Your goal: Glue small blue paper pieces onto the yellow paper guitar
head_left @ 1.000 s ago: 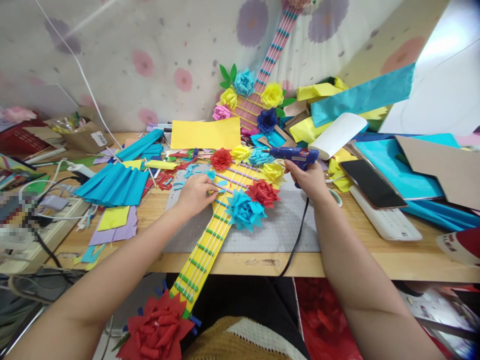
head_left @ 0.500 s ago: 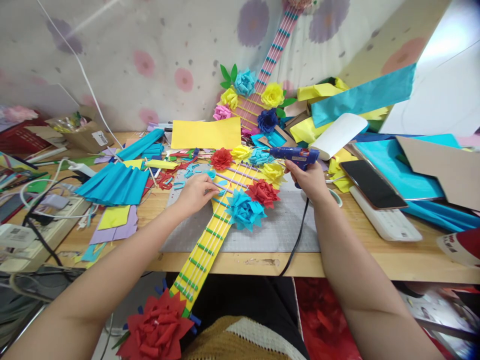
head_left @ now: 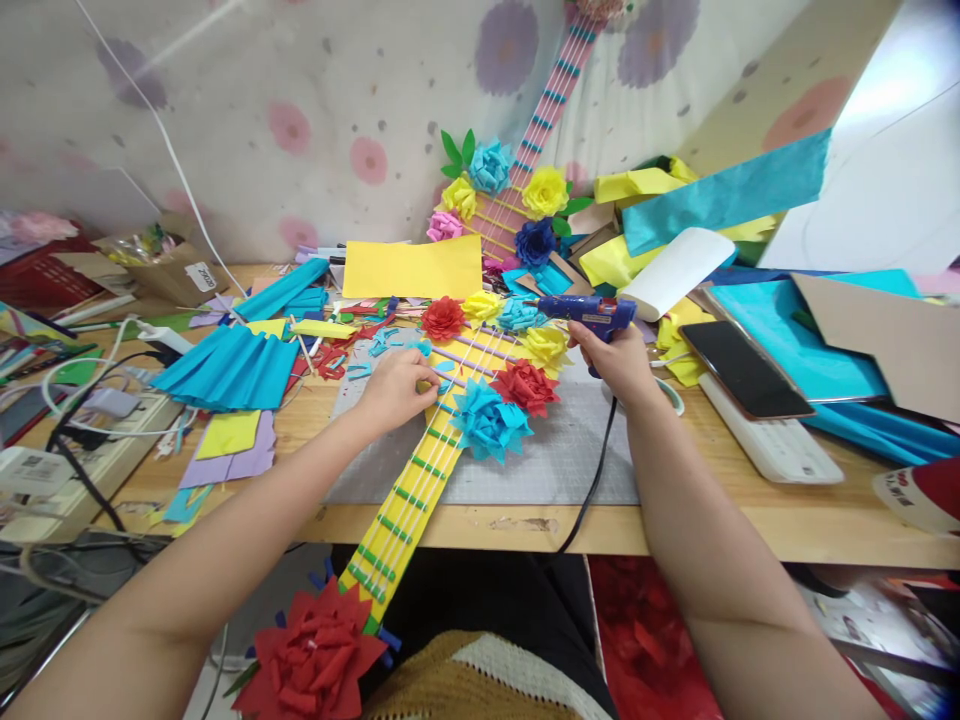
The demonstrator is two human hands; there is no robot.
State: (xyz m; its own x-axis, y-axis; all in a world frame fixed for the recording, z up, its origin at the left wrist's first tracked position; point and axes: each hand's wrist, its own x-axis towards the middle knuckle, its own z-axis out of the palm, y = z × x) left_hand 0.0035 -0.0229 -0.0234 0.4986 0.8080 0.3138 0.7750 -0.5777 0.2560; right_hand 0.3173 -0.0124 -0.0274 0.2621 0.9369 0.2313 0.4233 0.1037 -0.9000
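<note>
A yellow paper guitar (head_left: 420, 475) lies across a grey cutting mat (head_left: 555, 460), its neck reaching toward me with a red paper flower (head_left: 319, 660) at the end. Red, blue and yellow paper flowers (head_left: 491, 415) cover its body. My left hand (head_left: 394, 385) rests on the guitar's left edge, fingers pinched together on a small light blue piece. My right hand (head_left: 615, 355) is closed round a blue glue gun (head_left: 589, 312), nozzle pointing left over the flowers, its black cord (head_left: 596, 480) hanging off the table's front edge.
A pink paper guitar (head_left: 525, 150) with flowers leans on the back wall. Folded blue paper (head_left: 225, 365), a yellow sheet (head_left: 412, 268) and scraps lie left; a phone (head_left: 742, 365), a white keyboard (head_left: 780, 445) and blue sheets lie right. A power strip (head_left: 45, 470) and cables sit far left.
My left hand has shifted slightly right along the guitar's edge. The glue gun and right hand have barely moved.
</note>
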